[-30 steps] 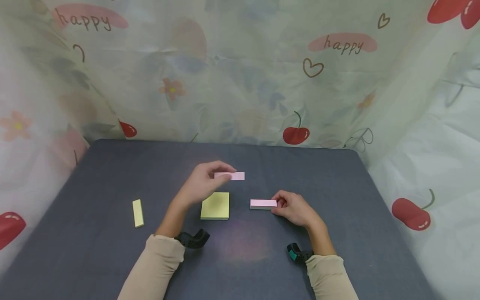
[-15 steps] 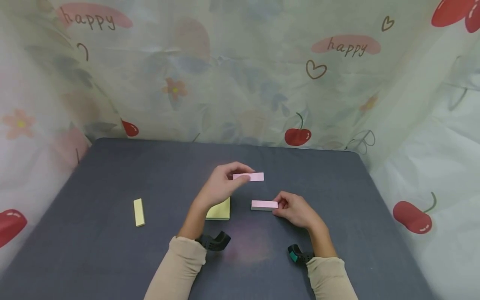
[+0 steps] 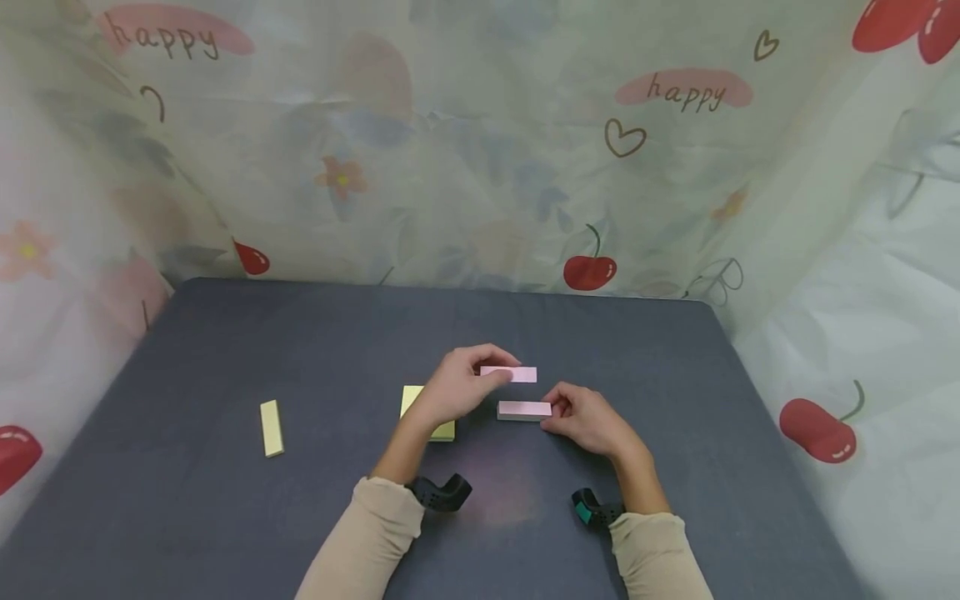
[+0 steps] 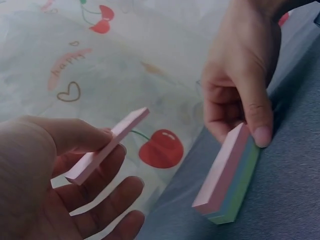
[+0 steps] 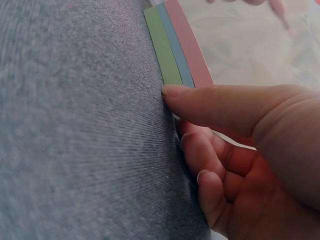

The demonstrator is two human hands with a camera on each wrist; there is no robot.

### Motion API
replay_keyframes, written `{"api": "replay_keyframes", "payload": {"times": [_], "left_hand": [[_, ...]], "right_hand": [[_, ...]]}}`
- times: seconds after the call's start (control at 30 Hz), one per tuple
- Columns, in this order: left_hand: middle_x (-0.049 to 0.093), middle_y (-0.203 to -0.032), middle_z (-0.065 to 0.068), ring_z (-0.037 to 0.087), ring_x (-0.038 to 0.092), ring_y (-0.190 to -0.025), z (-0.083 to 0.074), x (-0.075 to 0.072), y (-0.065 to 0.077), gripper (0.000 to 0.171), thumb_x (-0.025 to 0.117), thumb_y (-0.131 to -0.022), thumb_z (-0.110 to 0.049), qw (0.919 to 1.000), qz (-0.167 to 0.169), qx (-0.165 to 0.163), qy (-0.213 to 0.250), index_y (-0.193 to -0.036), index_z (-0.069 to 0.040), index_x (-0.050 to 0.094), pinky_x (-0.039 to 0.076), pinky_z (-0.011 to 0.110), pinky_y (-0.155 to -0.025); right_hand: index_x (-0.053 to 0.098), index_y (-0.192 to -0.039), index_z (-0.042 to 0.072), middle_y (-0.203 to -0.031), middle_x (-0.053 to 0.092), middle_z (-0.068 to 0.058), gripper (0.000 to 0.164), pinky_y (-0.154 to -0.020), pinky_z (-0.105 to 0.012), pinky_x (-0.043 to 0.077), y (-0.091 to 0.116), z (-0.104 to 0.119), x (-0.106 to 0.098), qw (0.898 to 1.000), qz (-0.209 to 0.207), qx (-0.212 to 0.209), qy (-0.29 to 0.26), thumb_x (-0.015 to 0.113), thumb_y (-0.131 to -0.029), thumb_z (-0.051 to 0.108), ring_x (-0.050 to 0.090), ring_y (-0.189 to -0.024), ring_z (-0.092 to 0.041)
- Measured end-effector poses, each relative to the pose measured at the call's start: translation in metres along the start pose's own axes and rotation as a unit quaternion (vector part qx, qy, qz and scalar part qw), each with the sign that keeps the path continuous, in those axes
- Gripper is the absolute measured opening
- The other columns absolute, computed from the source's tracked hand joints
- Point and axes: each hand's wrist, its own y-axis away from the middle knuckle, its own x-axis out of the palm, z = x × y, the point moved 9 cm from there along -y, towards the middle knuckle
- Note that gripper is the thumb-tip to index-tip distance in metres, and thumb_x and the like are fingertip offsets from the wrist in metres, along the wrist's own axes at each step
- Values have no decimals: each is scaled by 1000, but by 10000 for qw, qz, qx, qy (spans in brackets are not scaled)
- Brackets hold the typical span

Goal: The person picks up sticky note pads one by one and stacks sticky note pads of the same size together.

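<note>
My left hand [image 3: 456,390] pinches a thin pink strip pad of sticky notes [image 3: 525,375] between thumb and fingers, raised off the table. In the left wrist view this pink pad [image 4: 131,123] tilts, its far end free of the fingers. Just nearer to me lies a stack of strip pads [image 3: 521,411], with my right hand [image 3: 588,421] pinching its right end. Pink on top, blue in the middle and green at the bottom show in the stack [image 4: 226,177] from the left wrist. The right wrist view has my thumb [image 5: 210,102] against the stack's side [image 5: 177,47].
A square yellow sticky-note pad [image 3: 411,397] lies left of the stack, partly covered by my left hand and wrist. Farther left is a narrow yellow pad [image 3: 272,428]. The dark cloth-covered table [image 3: 630,342] ends at a printed curtain [image 3: 480,167] behind.
My left hand has carried the pink pad rightward, then slightly toward me, to just beyond the stack. The right hand keeps its pinch on the stack's end.
</note>
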Motion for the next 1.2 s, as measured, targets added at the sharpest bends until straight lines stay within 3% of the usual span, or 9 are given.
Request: {"api": "replay_keyframes", "payload": {"times": [0.27, 0.67, 0.97, 1.2], "left_hand": [[73, -109, -3, 19, 59, -87, 7, 10, 0, 17, 65, -98, -24, 9993, 119, -210, -278, -111, -25, 76, 48, 32, -73], [72, -104, -3, 19, 57, -83, 9, 18, 2, 17, 64, -99, -26, 9992, 258, -256, -140, -111, -25, 76, 46, 32, -69], [72, -104, -3, 19, 59, -83, 7, 20, 1, 17, 65, -99, -28, 9991, 340, -227, -81, -111, -24, 75, 48, 31, -68], [72, -110, 1, 18, 61, -90, 7, 18, 2, 25, 68, -98, -30, 9957, 917, -18, 87, -120, -20, 72, 51, 30, -76]], "right_hand": [[70, -112, 15, -87, 64, -1, 32, -67, -26, 47, 3, -3, -6, 9995, 201, 130, -210, 81, -87, 31, 57, -74, -14], [67, -122, 14, -94, 64, -2, 39, -64, -26, 48, 11, 17, -27, 9967, -576, -367, -448, 80, -89, 31, 58, -75, -19], [69, -114, 22, -91, 64, -2, 25, -64, -25, 48, 12, 30, -29, 9918, -767, -801, -632, 78, -91, 27, 58, -75, -19], [71, -111, 18, -87, 63, -1, 20, -63, -24, 47, 13, 34, -32, 9911, -950, -821, -448, 77, -92, 21, 56, -73, -17]]}}
